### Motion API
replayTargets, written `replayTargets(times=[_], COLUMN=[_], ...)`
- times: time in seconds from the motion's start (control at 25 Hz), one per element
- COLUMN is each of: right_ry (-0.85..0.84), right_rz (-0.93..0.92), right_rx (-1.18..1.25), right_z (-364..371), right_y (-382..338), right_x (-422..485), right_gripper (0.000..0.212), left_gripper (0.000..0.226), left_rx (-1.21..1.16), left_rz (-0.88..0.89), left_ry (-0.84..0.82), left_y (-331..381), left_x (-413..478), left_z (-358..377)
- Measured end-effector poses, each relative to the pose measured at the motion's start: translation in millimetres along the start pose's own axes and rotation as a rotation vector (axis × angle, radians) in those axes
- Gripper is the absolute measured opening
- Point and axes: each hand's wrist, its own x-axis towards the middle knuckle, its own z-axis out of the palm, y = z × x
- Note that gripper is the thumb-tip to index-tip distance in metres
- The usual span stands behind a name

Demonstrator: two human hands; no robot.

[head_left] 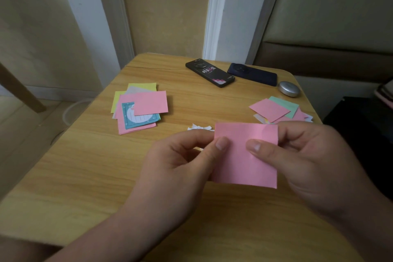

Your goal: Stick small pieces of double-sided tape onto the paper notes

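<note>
Both hands hold one pink note [244, 161] up above the near part of the table [85, 176]. The left hand [176, 161] pinches its left edge and the right hand [308, 155] pinches its right side. Each thumb lies on the front, and the other fingers are mostly hidden behind the paper. I cannot tell if any tape is on the note.

A pile of pink, yellow and blue notes [138, 110] lies to the left. A smaller pile of pink and green notes [278, 110] lies by the right edge, with its lower sheets covered. At the far side a black phone [209, 72] and a dark blue phone [253, 74] lie face down, and a round silver case [289, 89] sits near them. Small white scraps [200, 127] peek out just behind the left hand, partly hidden and too small to make out.
</note>
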Motion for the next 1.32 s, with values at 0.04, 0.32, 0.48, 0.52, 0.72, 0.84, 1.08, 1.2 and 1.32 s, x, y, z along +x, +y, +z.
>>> replayTargets(times=[0.04, 0.32, 0.48, 0.52, 0.72, 0.84, 1.08, 1.2, 1.32], right_ry=[0.004, 0.021, 0.212, 0.242, 0.219, 0.193, 0.186, 0.125, -0.020], right_rz=[-0.005, -0.039, -0.052, -0.030, 0.090, 0.103, 0.157, 0.204, 0.260], right_rx=[0.005, -0.070, -0.044, 0.010, 0.193, 0.233, 0.443, 0.476, 0.367], right_z=[0.6, 6.9, 13.1, 14.0, 13.3, 10.9, 15.7, 11.5, 7.9], right_y=[0.3, 1.0, -1.0, -0.5, 4.8, 5.6, 4.7, 2.0, 3.5], right_x=[-0.4, -3.0, -4.2, -3.5, 0.4, 0.8, 2.6, 4.6, 5.2], right_gripper=[0.018, 0.023, 0.030, 0.031, 0.033, 0.026, 0.037, 0.049, 0.033], left_gripper=[0.021, 0.021, 0.019, 0.018, 0.019, 0.020, 0.021, 0.022, 0.020], left_rx=[-0.010, -0.138, -0.149, -0.155, -0.169, -0.173, -0.183, -0.209, -0.228], left_rz=[0.004, -0.032, 0.007, 0.008, -0.034, -0.063, -0.062, -0.074, -0.089], left_ry=[0.002, 0.045, 0.089, 0.101, 0.107, 0.113, 0.090, 0.102, 0.073], left_y=[0.7, -2.7, -0.2, -0.4, -1.8, -1.7, -0.4, -2.2, -3.9], left_x=[-0.3, 1.4, -0.9, -0.6, -0.5, -1.3, -2.9, -1.5, -2.0], left_z=[0.5, 2.0, 2.5, 3.2, 4.8, 4.8, 7.4, 7.0, 5.9])
